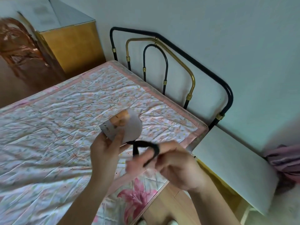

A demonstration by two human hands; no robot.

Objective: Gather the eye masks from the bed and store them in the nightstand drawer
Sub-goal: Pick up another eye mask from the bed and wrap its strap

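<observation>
Bedroom, seemingly — bed (81,111); nightstand (235,168)

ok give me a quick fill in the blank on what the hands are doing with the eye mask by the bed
1. The left hand holds the grey eye mask above the ____.
2. The right hand pulls the mask's strap, whose colour is ____.
3. The white-topped nightstand stands on the ____ side of the picture.

Missing words: bed; black; right

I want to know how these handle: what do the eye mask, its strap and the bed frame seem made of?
Eye mask: probably soft matte fabric; it curls limply.
Strap: looks like black elastic band, looped over the right hand fingers.
Bed frame: seemingly metal tube, glossy black and brass-coloured, with ringed joints.
</observation>
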